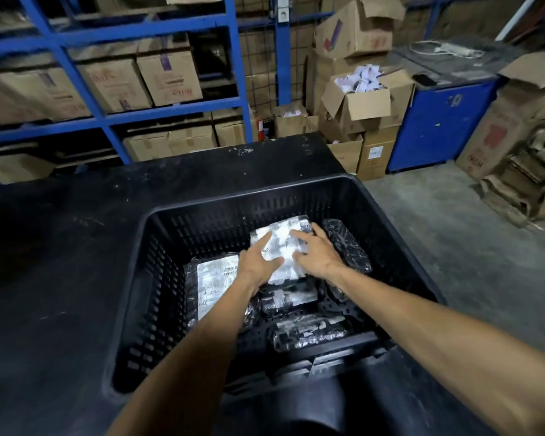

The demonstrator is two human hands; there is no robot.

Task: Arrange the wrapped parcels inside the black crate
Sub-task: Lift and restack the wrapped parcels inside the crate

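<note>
**Both hands on the top parcel inside the black crate**

The black crate, with slotted walls, sits on a dark, scuffed counter, its near rim closest to the person. Five wrapped parcels are visible inside it.

Nearest that rim lies a dark wrapped parcel, long axis running left to right. Just beyond it a smaller dark parcel lies the same way, partly under the pale one. Toward the crate's left wall a labelled parcel lies flat, long axis running near to far, barcode end at the far side. Against the crate's right wall a dark narrow parcel runs near to far, tilted.

The pale-wrapped parcel rests on top of the others at the crate's middle, long axis angled toward the far right corner. The left hand and right hand lie flat on it, fingers spread, pressing rather than gripping.

Beyond the crate stand blue shelving stocked with cardboard boxes, a blue cabinet, and a concrete floor.
</note>
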